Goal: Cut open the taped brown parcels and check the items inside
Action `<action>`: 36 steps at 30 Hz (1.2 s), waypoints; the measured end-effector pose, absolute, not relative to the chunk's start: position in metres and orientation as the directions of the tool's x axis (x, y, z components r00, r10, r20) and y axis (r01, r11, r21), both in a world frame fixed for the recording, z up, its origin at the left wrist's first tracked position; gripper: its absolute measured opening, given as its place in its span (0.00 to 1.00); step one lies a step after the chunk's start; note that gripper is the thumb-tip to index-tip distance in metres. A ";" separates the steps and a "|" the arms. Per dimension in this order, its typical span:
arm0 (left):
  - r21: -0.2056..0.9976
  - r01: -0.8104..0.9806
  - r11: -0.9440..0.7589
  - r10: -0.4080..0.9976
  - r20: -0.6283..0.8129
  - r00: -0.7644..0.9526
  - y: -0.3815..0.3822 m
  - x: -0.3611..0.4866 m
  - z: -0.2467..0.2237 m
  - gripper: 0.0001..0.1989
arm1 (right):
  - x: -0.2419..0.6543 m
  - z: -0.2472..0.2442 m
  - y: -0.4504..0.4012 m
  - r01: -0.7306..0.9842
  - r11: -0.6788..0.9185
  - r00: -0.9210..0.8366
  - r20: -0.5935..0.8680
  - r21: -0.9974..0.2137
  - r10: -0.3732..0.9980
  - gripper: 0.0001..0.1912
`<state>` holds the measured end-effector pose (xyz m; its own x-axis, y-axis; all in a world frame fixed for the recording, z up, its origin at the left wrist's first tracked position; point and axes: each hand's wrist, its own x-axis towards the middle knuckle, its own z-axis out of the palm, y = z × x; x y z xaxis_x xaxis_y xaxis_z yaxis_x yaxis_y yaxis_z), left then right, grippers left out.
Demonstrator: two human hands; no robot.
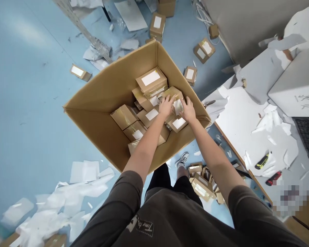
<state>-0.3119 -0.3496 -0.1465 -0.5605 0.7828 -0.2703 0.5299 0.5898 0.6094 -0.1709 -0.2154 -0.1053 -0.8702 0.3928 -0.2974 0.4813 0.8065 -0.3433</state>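
Sleeves (127,190) of your dark shirt (177,216) lay nearest, with a shoe (182,159) and a heap of small boxes (201,188) on the floor (36,85) below. Ahead of you, a large carton (98,85) stood open at the top, and both forearms (149,144) reached over its near wall. Inside, the taped box (173,92) was positioned toward the right, directly between your hands. Your left hand (167,106) gripped its left side, fingers slightly spread; your right hand (189,109) gripped its right side, thumb apart from the fingers. Neither hand was nearer, since both made contact. The long axis could not be determined, because your hands covered part of the box; whether it was clear of the boxes beneath could not be told either. A labelled box (152,80) lay just beyond your left hand. Outside the carton, to the right, a worktable (234,118) supported a yellow cutter (262,160) and a red cutter (274,178). Farther ahead, loose boxes (204,50) and a white sheet (131,15) lay on the floor.
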 end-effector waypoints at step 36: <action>0.495 0.619 0.610 0.778 -0.520 -0.352 -0.421 -0.337 -0.182 0.74 | -0.168 -0.162 -0.224 0.327 0.890 -0.837 -0.534 -0.318 0.117 0.79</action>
<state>-0.3366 -0.4212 -0.1824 -0.3521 0.7781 -0.5201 0.6187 0.6105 0.4945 -0.1679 -0.2243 -0.1618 -0.8370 0.1170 -0.5345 0.3273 0.8899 -0.3177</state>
